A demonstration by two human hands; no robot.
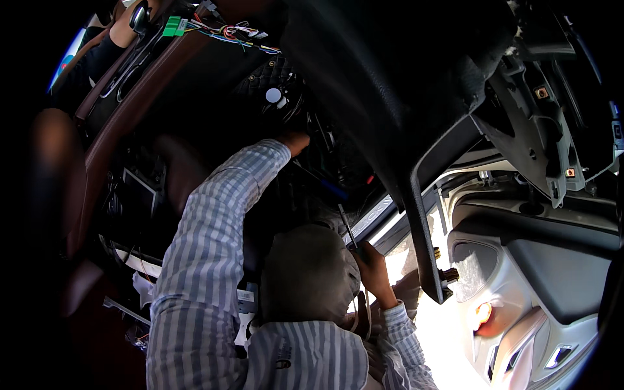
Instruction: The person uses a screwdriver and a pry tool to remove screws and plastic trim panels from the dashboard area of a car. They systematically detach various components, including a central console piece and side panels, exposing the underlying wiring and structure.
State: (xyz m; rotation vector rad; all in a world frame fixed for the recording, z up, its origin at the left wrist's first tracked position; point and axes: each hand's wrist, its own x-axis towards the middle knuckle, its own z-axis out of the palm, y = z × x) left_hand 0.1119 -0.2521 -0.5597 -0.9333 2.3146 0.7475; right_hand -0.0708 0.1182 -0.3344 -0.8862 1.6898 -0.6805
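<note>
My left hand (296, 142) reaches forward into the dark space under the dashboard. Its fingers point away from me and are lost in shadow beside some thin dark cables, so I cannot see their grip. Lower and to the right, my right hand (376, 272) is closed around a thin rod-like tool (348, 225) that slants up and to the left. The far end of the tool lies near a dark blue strip (335, 190), and whether they join is unclear. My grey-clad knee (309, 273) rises between my two striped sleeves.
A big black dashboard panel (390, 84) overhangs from above. Coloured wires with a green connector (174, 26) trail at the upper left, near another person's arm (123, 31). The car door (552, 279) stands open on the right. A white round piece (273, 95) shows deep inside.
</note>
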